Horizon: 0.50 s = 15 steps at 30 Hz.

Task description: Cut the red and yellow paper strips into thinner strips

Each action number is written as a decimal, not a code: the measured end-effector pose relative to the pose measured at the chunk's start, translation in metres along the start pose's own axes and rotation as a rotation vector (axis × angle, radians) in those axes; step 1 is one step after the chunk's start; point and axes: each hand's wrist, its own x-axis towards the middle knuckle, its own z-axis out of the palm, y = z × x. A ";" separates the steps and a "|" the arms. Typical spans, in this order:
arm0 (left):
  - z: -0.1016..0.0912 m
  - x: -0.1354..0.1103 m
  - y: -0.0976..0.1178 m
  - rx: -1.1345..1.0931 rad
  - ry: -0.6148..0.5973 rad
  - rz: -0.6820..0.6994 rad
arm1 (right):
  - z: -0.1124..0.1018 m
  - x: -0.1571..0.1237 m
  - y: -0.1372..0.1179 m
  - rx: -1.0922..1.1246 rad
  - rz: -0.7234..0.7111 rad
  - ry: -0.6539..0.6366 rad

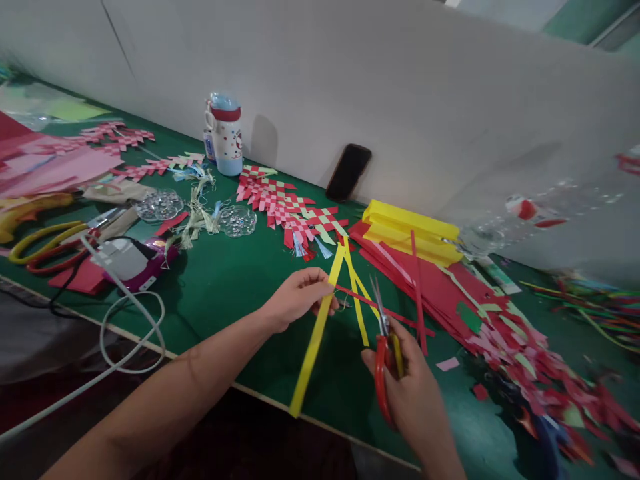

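Observation:
My left hand [297, 297] is closed in a pinch on a long yellow paper strip [316, 350], whose lower end reaches past the table's front edge. A thin red paper strip [363, 300] runs rightward from the same fingertips; whether they grip it too is hard to tell. My right hand [415, 387] is wrapped around the handles of scissors [381, 360] with red and yellow grips. Their blades point away from me, close to the red strip. More yellow strips [359, 313] lie on the table between my hands.
Woven paper pieces [280, 207], a bottle [229, 137] and a phone [349, 172] stand or lie along the wall. Folded yellow paper [410, 230], red sheets [430, 290] and scraps [540, 373] are at right. Larger scissors [55, 247] and a white cable [131, 350] are left.

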 end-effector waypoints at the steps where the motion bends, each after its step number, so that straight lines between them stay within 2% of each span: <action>1: -0.001 0.001 0.000 0.004 0.019 0.000 | -0.006 0.001 0.007 -0.067 0.017 0.031; 4: -0.005 0.002 0.000 0.017 0.086 -0.006 | -0.024 0.002 0.034 -0.255 0.058 0.102; 7: -0.007 0.005 -0.001 0.020 0.157 -0.013 | -0.037 -0.005 0.067 -0.397 0.041 0.104; 11: -0.010 0.009 -0.003 -0.020 0.269 0.023 | -0.044 -0.017 0.102 -0.524 -0.028 0.108; 15: -0.015 0.014 -0.006 -0.097 0.343 0.048 | -0.045 -0.019 0.122 -0.595 -0.111 0.117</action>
